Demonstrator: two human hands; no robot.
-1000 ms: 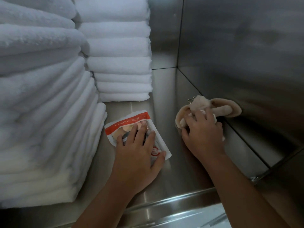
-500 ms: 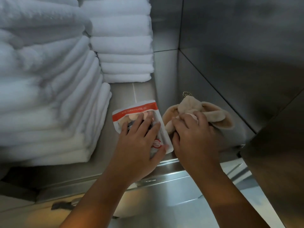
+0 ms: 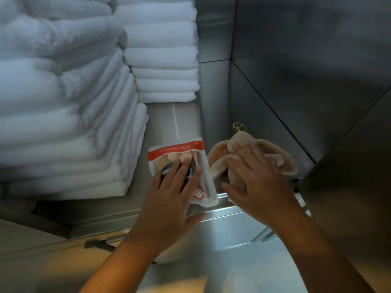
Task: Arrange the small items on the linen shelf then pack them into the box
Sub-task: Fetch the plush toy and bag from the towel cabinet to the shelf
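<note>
Two stacks of folded white towels (image 3: pixel 63 102) fill the left of a steel linen shelf (image 3: pixel 186 123). Both forearms reach in from below, angled toward each other. The right hand (image 3: pixel 258 180) lies palm down on a beige plush toy (image 3: pixel 283 162), fingers straight and close together; the toy's ears splay left and right, and its gold key ring (image 3: pixel 239 126) points toward the back wall. Just beside it, the left hand (image 3: pixel 173 199) presses flat with spread fingers on a clear packet (image 3: pixel 175 150) at the shelf's front edge, long axis running front to back, red-banded end away.
</note>
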